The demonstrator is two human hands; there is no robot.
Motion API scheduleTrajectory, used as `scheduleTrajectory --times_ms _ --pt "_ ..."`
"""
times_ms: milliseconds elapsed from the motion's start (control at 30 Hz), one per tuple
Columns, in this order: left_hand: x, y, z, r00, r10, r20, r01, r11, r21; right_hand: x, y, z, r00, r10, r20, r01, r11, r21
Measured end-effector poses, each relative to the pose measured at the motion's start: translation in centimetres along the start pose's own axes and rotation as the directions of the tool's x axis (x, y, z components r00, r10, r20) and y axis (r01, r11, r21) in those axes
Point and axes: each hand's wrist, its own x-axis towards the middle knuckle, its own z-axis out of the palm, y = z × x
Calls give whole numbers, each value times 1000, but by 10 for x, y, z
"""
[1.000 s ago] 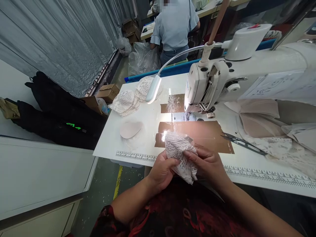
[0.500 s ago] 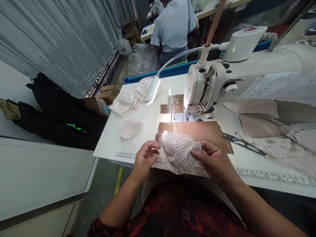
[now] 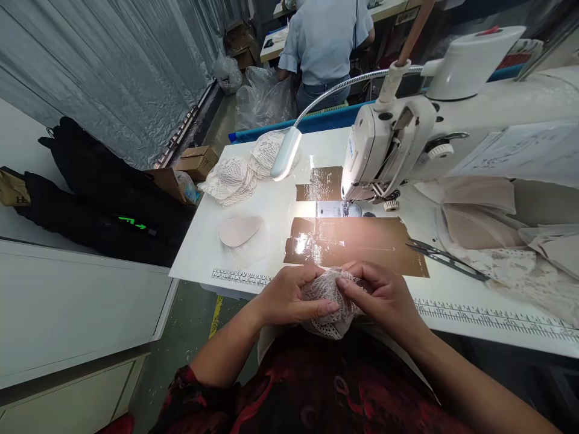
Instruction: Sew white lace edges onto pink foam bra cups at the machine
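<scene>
A pale lace bra cup [image 3: 329,301] is held between both hands at the table's front edge, close to my body. My left hand [image 3: 296,295] grips its left side, thumb lying across the lace. On the right side my right hand [image 3: 377,293] pinches the upper edge between thumb and fingers. The hands partly cover the piece. Beyond them, brown tape [image 3: 348,241] covers the table in front of the sewing machine's needle area. A smooth beige cup piece [image 3: 241,231] lies to the left, on sheer fabric.
The white sewing machine [image 3: 384,150] stands at the right, with a lamp [image 3: 286,154] on a bent neck. Stacked lace cups [image 3: 230,181] lie back left. Black scissors [image 3: 446,259] rest near beige fabric pieces [image 3: 479,211] and lace [image 3: 511,265]. A person [image 3: 323,45] sits beyond the table.
The lace cup has come down closer to my body and is now folded or bunched. My left hand has moved right and taken hold of it. The view has shifted slightly.
</scene>
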Motion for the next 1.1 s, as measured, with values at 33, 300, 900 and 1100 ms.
scheduleTrajectory --times_ms 33,300,900,1100 --pt "0 0 -1 1000 -8 -1 8 1000 -6 0 0 0 1000 3 -2 -3 1000 -8" --pt "9 -1 -5 995 -99 3 99 986 -131 2 -2 2 999 25 -23 -27 998 -58" --pt "35 -9 8 982 -189 -6 166 879 -447 11 13 -12 990 138 31 -141 972 189" --pt "44 -15 13 927 -362 -100 143 586 -798 22 18 -26 957 259 128 -289 864 411"
